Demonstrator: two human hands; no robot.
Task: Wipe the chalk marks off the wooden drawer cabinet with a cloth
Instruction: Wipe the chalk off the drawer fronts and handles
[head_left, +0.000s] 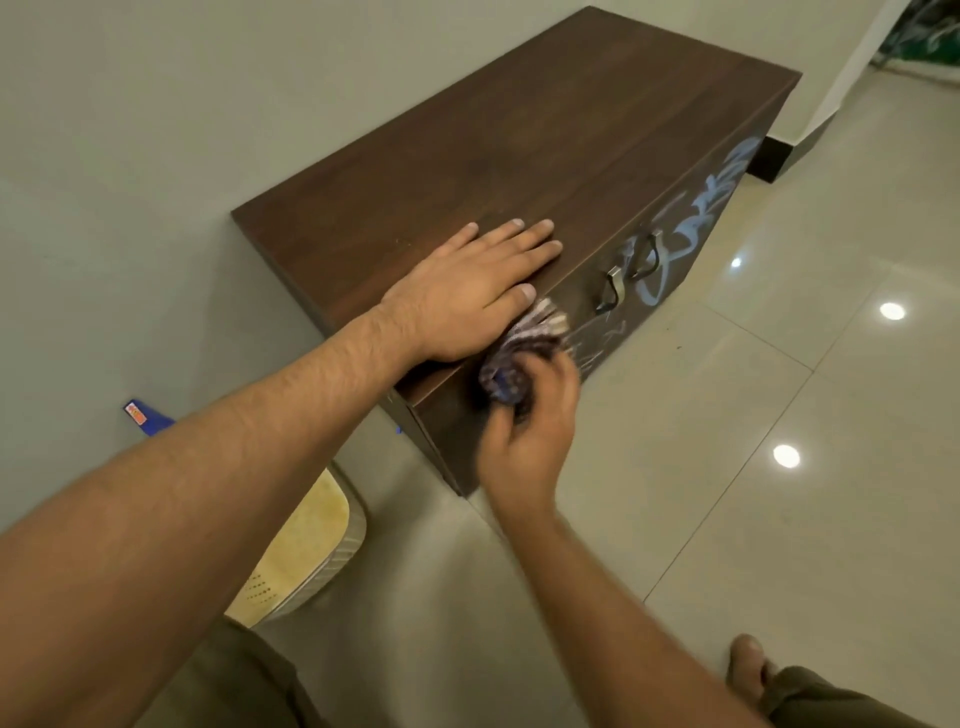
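Note:
A dark wooden drawer cabinet (519, 145) stands on the floor against the wall. Pale blue-white chalk marks (691, 218) run across its front face, around two metal handles (613, 286). My left hand (472, 291) lies flat on the cabinet top near the front edge, fingers straight. My right hand (530, 415) grips a bunched purple patterned cloth (519, 353) and presses it against the near part of the front face. Faint chalk streaks show just right of the cloth. The hand and cloth are blurred.
Glossy beige floor tiles (779, 389) spread to the right of the cabinet. A yellow plastic stool or basket (306, 551) sits at lower left by the wall. A blue object (143, 414) lies beside the wall. My bare foot (748, 670) is at lower right.

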